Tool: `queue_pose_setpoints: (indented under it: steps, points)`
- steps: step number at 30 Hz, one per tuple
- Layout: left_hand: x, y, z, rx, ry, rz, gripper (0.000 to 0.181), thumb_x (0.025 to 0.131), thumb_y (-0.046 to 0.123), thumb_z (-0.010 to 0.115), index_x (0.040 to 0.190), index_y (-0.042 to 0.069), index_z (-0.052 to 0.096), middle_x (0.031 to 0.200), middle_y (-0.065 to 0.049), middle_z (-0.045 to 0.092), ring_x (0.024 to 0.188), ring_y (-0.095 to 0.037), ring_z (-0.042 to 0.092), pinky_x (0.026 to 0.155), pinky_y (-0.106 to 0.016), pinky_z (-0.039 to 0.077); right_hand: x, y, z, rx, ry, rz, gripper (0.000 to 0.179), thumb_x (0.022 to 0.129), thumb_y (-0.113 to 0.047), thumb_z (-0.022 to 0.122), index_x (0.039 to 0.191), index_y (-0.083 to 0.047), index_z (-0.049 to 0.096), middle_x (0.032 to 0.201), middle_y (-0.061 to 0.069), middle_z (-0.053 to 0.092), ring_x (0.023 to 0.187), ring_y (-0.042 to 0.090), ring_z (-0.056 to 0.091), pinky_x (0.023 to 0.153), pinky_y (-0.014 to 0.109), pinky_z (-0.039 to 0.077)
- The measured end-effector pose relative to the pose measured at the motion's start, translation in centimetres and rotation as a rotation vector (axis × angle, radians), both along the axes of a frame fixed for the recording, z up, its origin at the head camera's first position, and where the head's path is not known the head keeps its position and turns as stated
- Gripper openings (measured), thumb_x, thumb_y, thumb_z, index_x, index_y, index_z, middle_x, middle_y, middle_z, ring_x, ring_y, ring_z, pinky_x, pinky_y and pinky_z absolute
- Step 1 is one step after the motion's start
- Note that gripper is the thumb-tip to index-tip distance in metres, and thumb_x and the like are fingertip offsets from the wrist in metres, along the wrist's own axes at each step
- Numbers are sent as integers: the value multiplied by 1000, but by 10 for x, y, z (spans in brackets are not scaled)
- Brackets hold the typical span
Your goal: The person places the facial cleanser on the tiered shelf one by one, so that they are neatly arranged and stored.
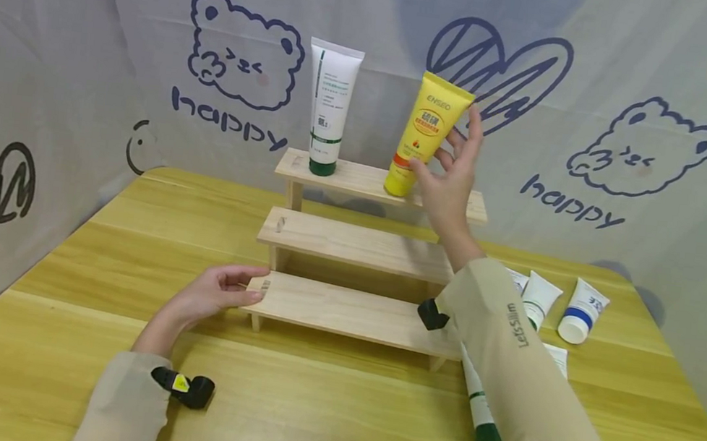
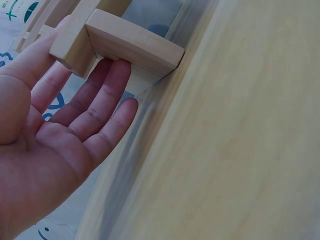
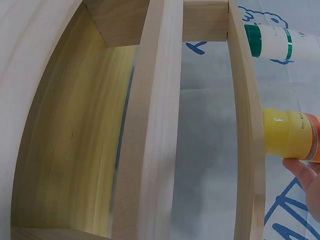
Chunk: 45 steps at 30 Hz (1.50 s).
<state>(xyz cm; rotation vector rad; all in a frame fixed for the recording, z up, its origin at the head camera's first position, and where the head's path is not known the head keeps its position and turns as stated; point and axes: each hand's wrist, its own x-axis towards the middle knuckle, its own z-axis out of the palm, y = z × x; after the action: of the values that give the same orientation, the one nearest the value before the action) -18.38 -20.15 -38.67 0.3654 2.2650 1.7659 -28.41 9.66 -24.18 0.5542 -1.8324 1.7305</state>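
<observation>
My right hand point(image 1: 455, 188) holds a yellow squeeze tube point(image 1: 428, 123) between thumb and fingers, cap down and tilted, at the top tier of a three-tier wooden stand point(image 1: 343, 310). In the right wrist view the tube's yellow cap end point(image 3: 285, 132) is right at the top board's edge, and only part of the hand point(image 3: 310, 187) shows. A white tube with a green cap point(image 1: 330, 109) stands upright on the top tier's left. My left hand point(image 1: 210, 293) grips the left end of the lowest tier; in its wrist view, fingers point(image 2: 107, 100) reach under the board.
On the table point(image 1: 280, 401), right of the stand, lie or stand several white tubes, one with a blue band point(image 1: 581, 312). A larger white tube with a green cap point(image 1: 489, 438) lies partly under my right sleeve. A printed cloth point(image 1: 378, 5) hangs behind the stand.
</observation>
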Motion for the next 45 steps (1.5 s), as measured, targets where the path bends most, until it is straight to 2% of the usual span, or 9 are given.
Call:
queue_pose_setpoints:
  steps: [4,9,12,15,19,25,33,41,45]
  points:
    - [0,0,1,-6,0,2,52,84,19,63,129,-1,45,126,-19,43,100,-25,47,81,-33,42,0,-4,1,-3,-60,24,87,78,15,58,144,-12,9,127,15,47,108,23,50,80,32,46]
    - [0,1,2,-10,-5,3,53,84,20,63,129,-1,44,129,-19,41,104,-27,46,83,-35,41,0,-5,-2,40,-119,-18,67,79,12,59,137,-1,28,125,18,48,111,22,49,86,28,42]
    - [0,1,2,-3,-7,2,53,84,19,63,129,-2,44,130,-19,40,104,-27,46,83,-35,41,2,-3,-6,134,-139,-74,63,78,8,63,134,-2,36,117,18,53,101,24,54,83,28,44]
    - [0,1,1,4,-6,1,53,84,18,63,129,-2,44,130,-20,40,103,-26,46,82,-33,42,3,-1,-10,252,-160,-139,64,77,2,65,134,-7,38,107,17,58,87,26,57,75,28,47]
    - [0,1,0,10,-7,2,53,84,18,64,129,-3,44,129,-20,41,102,-24,47,81,-31,43,3,-3,-12,326,-173,-171,62,78,-1,66,133,-7,38,102,17,59,79,26,58,71,28,48]
    - [1,1,0,13,-18,10,53,84,18,64,129,-3,44,127,-20,43,100,-24,47,80,-30,43,2,-14,-13,293,-210,-138,57,78,2,65,129,-3,41,104,19,58,84,26,58,73,28,48]
    - [1,2,1,8,-19,13,54,84,19,64,130,-2,44,132,-19,39,108,-29,44,86,-36,40,-2,-22,-15,272,-234,-119,56,78,3,66,128,-2,42,106,17,58,90,25,58,77,25,46]
    - [1,0,0,4,-14,15,53,84,19,63,130,-2,44,131,-20,40,105,-27,46,85,-35,41,3,-20,-13,241,-269,-63,58,78,5,64,130,1,38,106,19,56,96,25,55,78,25,46]
    - [0,1,0,10,-11,12,53,84,19,63,130,-2,44,131,-20,39,107,-28,45,85,-35,40,6,-16,-12,234,-238,-59,53,79,4,64,126,3,41,104,19,57,96,27,55,76,25,46]
